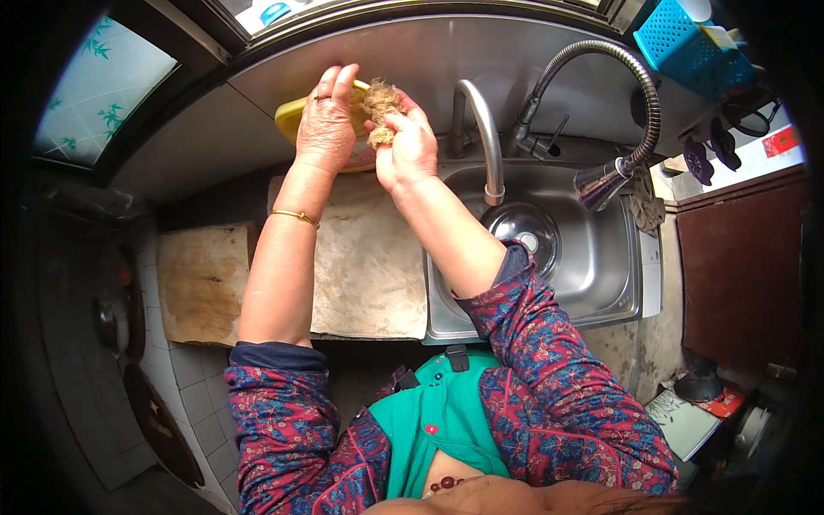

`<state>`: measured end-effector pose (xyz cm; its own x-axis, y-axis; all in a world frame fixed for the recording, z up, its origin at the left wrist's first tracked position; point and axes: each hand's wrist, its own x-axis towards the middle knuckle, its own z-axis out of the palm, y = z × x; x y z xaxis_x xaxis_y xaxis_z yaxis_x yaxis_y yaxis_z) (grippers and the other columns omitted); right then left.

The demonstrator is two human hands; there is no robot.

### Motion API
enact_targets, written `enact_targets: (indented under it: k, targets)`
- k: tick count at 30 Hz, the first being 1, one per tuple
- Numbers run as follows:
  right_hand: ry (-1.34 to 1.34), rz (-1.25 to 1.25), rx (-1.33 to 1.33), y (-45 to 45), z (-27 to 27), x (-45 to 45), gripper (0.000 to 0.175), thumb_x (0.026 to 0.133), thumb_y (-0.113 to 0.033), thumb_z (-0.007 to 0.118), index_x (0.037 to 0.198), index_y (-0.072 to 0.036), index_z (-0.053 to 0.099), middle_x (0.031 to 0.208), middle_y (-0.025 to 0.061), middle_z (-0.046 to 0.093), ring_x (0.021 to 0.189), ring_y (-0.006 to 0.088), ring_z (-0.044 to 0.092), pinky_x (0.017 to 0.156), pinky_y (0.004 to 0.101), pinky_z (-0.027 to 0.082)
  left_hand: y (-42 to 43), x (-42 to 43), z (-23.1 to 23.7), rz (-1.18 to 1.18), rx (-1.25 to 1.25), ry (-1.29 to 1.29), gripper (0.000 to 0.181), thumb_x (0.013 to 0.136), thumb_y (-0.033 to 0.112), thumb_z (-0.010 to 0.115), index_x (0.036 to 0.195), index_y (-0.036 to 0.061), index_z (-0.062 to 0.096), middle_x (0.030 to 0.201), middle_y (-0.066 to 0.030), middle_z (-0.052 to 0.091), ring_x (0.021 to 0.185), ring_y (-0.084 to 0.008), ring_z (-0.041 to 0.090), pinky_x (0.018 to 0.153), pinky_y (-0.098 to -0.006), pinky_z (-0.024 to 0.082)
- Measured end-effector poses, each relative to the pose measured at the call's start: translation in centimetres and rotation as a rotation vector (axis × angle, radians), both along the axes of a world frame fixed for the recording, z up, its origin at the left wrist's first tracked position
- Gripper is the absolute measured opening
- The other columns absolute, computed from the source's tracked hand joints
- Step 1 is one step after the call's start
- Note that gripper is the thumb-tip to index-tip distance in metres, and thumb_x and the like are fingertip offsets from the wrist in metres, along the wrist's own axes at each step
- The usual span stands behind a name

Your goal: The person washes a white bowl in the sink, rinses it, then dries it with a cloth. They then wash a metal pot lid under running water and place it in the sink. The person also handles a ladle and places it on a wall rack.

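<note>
Both hands are raised near the wall behind the counter, left of the curved metal faucet [481,129]. My right hand [409,145] holds a tan, fibrous scrubbing pad [382,106], its fingers closed around the right side. Just left of the pad, my left hand [329,119] is upright with its fingers extended; whether it touches the pad or the yellow item behind it cannot be told. That yellow-rimmed plastic item [291,120], perhaps a basket or lid, leans behind the hands and is partly hidden by them.
Below the hands lies a stained, light-coloured board or sheet [367,270], with a wooden board [206,283] to its left. A stainless steel sink [595,257] is at the right, under a flexible-neck sprayer [602,183]. A blue perforated basket [669,38] hangs at upper right.
</note>
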<state>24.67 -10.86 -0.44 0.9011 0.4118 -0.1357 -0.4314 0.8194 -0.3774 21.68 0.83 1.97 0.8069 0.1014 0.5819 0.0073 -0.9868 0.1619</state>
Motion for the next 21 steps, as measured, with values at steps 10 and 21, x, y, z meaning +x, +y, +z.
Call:
enact_targets:
  k: [10,21]
  targets:
    - [0.001,0.035,0.064,-0.1,0.6,0.3,0.048,0.085,0.005,0.042,0.133,-0.001,0.042,0.120,0.0139,0.056,0.103,0.0242,0.058,0.076,0.0335,0.053,0.0,-0.1,0.0,0.031,0.047,0.040,0.070,0.074,0.002,0.069,0.135,0.0207,0.041,0.137,-0.0111,0.043,0.118,-0.0342,0.051,0.098,-0.0423,0.046]
    - [0.002,0.203,0.145,-4.0,0.2,-1.4,0.040,0.089,0.002,0.043,0.129,-0.001,0.045,0.120,0.0139,0.056,0.106,0.0249,0.057,0.082,0.0370,0.051,-0.3,-0.4,1.1,0.058,0.149,0.095,0.097,0.062,0.000,0.076,0.145,0.0262,0.033,0.144,-0.0129,0.036,0.124,-0.0344,0.046,0.102,-0.0401,0.044]
